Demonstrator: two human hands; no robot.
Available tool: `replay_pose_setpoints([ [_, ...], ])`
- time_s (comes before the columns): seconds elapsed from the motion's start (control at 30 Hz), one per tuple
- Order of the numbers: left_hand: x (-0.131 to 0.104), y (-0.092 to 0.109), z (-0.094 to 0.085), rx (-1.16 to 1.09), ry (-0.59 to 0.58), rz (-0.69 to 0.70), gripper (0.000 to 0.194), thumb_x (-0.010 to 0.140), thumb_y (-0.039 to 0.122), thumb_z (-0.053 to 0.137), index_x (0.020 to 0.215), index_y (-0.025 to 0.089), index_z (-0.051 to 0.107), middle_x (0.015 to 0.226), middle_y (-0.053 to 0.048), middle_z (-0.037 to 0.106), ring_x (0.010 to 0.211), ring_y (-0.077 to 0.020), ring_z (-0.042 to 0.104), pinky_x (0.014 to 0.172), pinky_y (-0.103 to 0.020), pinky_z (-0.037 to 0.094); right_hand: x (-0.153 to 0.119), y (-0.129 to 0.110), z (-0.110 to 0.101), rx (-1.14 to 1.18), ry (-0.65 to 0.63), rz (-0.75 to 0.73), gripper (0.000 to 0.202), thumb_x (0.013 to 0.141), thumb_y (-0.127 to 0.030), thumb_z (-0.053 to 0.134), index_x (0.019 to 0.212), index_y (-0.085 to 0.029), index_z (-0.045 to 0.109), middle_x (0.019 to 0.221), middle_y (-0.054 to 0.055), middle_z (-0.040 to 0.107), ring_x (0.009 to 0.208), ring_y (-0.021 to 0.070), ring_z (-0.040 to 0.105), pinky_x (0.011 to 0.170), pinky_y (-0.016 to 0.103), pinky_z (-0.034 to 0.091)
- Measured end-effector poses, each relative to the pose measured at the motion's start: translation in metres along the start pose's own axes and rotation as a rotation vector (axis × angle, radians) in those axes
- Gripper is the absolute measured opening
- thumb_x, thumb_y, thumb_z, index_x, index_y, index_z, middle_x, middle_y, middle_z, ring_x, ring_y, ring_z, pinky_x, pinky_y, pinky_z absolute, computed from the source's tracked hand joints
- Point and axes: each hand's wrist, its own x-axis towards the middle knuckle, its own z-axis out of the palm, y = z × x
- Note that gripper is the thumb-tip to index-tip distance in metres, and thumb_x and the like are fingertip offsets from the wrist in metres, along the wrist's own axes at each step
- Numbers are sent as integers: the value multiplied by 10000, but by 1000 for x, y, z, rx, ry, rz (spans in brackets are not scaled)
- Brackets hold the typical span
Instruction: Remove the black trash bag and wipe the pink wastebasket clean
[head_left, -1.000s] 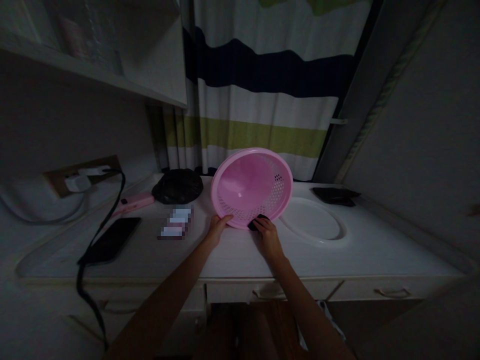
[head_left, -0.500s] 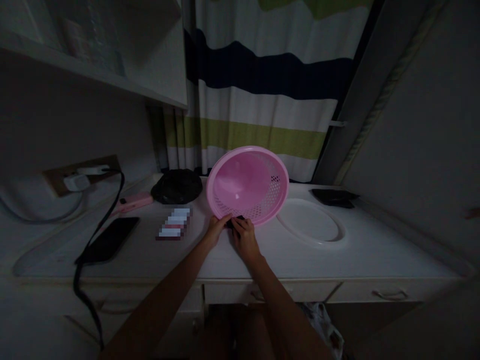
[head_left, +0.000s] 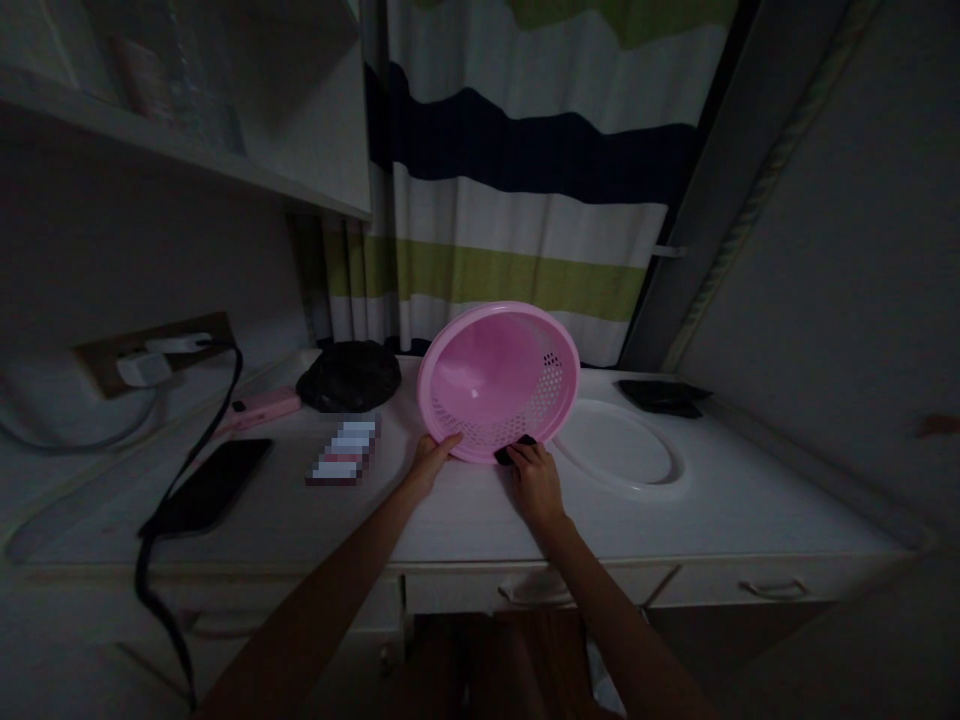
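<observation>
A pink plastic basket (head_left: 487,365) with a perforated side is tipped up on the white desk, its open mouth facing me. My left hand (head_left: 431,462) grips the lower left of its rim, thumb on the inner side. Pinched in my right hand (head_left: 538,482) is a small black cloth-like piece (head_left: 514,453), pressed against the rim at the lower right. Its exact kind is too dark to make out. To the right, a white oval ring (head_left: 634,487) lies flat on the desk.
Left of the basket are a black plastic bag (head_left: 351,375), a lit phone (head_left: 343,452), a pink device (head_left: 266,407) and a dark phone (head_left: 214,487). A black cable (head_left: 196,450) hangs over the desk's edge. Black flat packaging (head_left: 664,396) lies at back right; a striped curtain (head_left: 517,215) hangs behind.
My right hand has slid rightward along the rim with the black piece, away from my left hand. The left hand keeps its hold. The basket sits slightly lower in view.
</observation>
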Motion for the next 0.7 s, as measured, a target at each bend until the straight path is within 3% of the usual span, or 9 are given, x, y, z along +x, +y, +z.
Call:
replay_pose_setpoints([
  [0.17, 1, -2, 0, 61, 4, 40, 395, 567, 301, 714, 904, 105, 651, 958, -120, 664, 874, -243, 617, 730, -347, 509, -1, -2, 2, -17, -15, -6, 352, 762, -56, 443, 1046, -162, 621, 1020, 109, 620, 959, 245, 459, 805, 397, 393],
  [0.33, 2, -5, -1, 85, -22, 62, 444, 568, 341, 716, 931, 94, 648, 958, -123, 664, 862, -232, 617, 720, -321, 506, 2, -32, 12, 39, -64, -13, 356, 779, -57, 436, 1090, -129, 592, 1048, 128, 603, 972, 252, 448, 828, 399, 389],
  [0.5, 3, -8, -3, 93, -29, 76, 465, 568, 375, 712, 924, 83, 647, 917, -117, 672, 808, -218, 623, 649, -278, 505, 8, -60, 22, 117, -2, -5, 360, 796, -86, 417, 1125, -117, 560, 1006, 141, 589, 947, 235, 455, 829, 396, 393],
  [0.7, 2, -5, -2, 115, -39, 108, 444, 593, 384, 698, 925, 93, 651, 905, -103, 676, 804, -215, 625, 663, -287, 507, 7, -57, 21, 136, -2, -32, 367, 784, -97, 442, 1126, -127, 570, 983, 129, 597, 919, 234, 462, 825, 390, 401],
])
